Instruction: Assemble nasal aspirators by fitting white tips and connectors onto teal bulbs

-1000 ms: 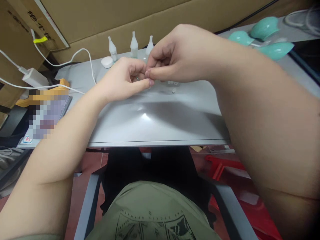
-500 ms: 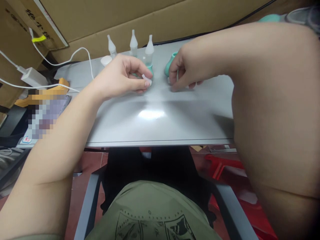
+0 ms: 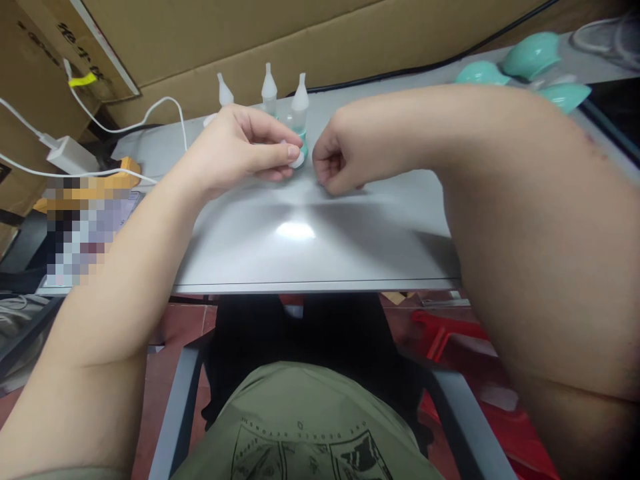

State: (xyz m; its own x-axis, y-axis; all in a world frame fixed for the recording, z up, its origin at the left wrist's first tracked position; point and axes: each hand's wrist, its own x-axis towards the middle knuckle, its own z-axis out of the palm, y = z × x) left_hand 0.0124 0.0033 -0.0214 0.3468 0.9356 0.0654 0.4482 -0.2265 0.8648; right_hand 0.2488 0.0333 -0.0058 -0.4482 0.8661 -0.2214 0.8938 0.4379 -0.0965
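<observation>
My left hand (image 3: pixel 250 147) pinches a small white plastic piece (image 3: pixel 299 160) between thumb and fingers, just above the table. My right hand (image 3: pixel 343 157) is curled closed a short way to the right of it; whatever is inside its fingers is hidden. Behind my left hand stand upright nasal-aspirator-like pieces with tapered translucent tips: one on the left (image 3: pixel 225 92), one in the middle (image 3: pixel 269 87) and one on the right (image 3: pixel 301 100). The right one sits on a teal base (image 3: pixel 305 148), partly covered by my left hand.
Teal rounded shells (image 3: pixel 533 55) lie at the far right of the grey table (image 3: pixel 240 257). A white charger (image 3: pixel 74 155) with cables, an orange object (image 3: pixel 125 170) and a blurred-out flat device (image 3: pixel 95 233) are at the left. Cardboard (image 3: pixel 225 40) stands behind.
My right hand has moved left toward my left hand, its fingers now more curled. The teal bulb beside it is out of sight. My left hand still holds the white piece, slightly turned.
</observation>
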